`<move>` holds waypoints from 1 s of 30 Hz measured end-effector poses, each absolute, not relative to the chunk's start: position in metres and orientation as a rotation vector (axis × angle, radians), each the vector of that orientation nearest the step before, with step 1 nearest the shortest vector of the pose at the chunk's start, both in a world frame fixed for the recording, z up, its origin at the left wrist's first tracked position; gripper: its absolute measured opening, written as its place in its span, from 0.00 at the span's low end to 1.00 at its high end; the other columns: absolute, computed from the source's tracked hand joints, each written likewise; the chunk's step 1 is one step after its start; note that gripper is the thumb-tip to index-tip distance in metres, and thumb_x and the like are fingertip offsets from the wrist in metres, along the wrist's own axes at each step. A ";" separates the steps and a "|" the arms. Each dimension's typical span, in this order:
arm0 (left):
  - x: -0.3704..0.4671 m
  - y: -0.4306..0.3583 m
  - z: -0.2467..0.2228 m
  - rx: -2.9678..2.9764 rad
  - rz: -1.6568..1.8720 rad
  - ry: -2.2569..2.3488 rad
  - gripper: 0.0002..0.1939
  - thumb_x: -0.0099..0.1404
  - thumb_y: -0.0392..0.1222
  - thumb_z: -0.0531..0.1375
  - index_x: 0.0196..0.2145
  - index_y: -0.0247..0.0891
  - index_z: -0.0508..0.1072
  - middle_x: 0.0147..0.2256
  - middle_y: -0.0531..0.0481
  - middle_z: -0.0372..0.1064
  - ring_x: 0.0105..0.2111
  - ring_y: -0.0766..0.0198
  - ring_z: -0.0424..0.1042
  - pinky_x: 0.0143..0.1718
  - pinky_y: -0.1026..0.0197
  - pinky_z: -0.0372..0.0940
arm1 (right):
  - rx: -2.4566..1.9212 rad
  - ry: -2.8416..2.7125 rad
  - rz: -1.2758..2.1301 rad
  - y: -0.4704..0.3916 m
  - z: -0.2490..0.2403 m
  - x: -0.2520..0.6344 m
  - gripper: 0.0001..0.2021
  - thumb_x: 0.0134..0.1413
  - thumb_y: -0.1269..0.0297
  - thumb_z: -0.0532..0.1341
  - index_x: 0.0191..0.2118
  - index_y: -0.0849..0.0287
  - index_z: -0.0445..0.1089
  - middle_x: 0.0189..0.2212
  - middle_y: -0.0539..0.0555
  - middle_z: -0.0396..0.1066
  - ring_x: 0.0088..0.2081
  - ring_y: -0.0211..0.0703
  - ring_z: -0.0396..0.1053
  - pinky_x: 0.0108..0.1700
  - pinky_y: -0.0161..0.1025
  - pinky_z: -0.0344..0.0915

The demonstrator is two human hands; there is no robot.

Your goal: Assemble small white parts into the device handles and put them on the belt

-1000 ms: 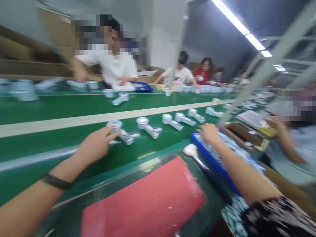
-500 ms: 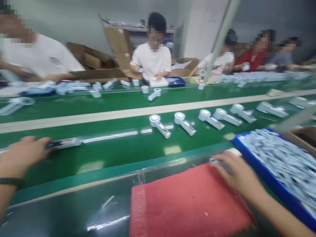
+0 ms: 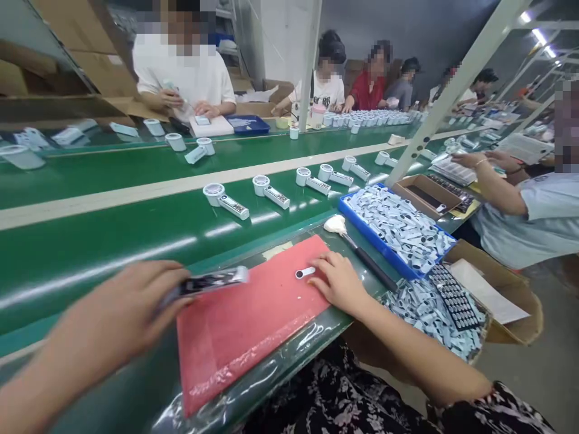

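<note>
A pale pillar (image 3: 283, 42) stands by a grey wall (image 3: 407, 30), with a shelf (image 3: 225, 13) and cartons (image 3: 67, 30) farther left, tube lights (image 3: 538, 36) glowing at upper right, and grey floor (image 3: 525, 374) showing at lower right.

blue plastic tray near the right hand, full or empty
Full: the blue tray is heaped with small pale-blue pieces that hide its floor.

strip (image 3: 304, 273) on mat (image 3: 253, 325), tool (image 3: 362, 254) at right, tray (image 3: 376, 242) farther right, conveyor (image 3: 131, 226) behind

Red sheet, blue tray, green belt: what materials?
Red sheet: matte, perhaps paper or foam; shiny wrinkles suggest film along the near edge.
Blue tray: likely moulded plastic, satin; even colour, raised rim.
Green belt: probably plastic or rubber, smooth, glossy; bright streaks.
</note>
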State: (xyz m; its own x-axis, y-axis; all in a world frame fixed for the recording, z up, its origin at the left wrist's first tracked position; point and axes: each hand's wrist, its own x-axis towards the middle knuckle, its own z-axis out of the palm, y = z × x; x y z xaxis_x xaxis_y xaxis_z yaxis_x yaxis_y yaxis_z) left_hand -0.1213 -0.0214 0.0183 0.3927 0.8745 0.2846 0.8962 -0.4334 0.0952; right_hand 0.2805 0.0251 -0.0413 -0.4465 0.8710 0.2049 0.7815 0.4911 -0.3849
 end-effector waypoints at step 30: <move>-0.003 -0.047 -0.001 -2.793 -0.763 -1.834 0.09 0.73 0.45 0.54 0.40 0.40 0.72 0.44 0.47 0.74 0.44 0.55 0.70 0.46 0.50 0.67 | -0.975 -2.355 1.222 0.031 -0.018 0.211 0.15 0.63 0.62 0.66 0.53 0.56 0.70 0.51 0.56 0.73 0.51 0.47 0.70 0.56 0.50 0.67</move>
State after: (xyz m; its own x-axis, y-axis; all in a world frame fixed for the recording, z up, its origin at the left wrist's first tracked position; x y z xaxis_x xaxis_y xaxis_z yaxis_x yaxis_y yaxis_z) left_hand -0.0028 -0.0475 -0.0011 0.3418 0.9173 0.2043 0.7916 -0.3982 0.4634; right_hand 0.2111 0.0311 -0.0177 -0.7186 0.6947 -0.0329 0.4271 0.4034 -0.8092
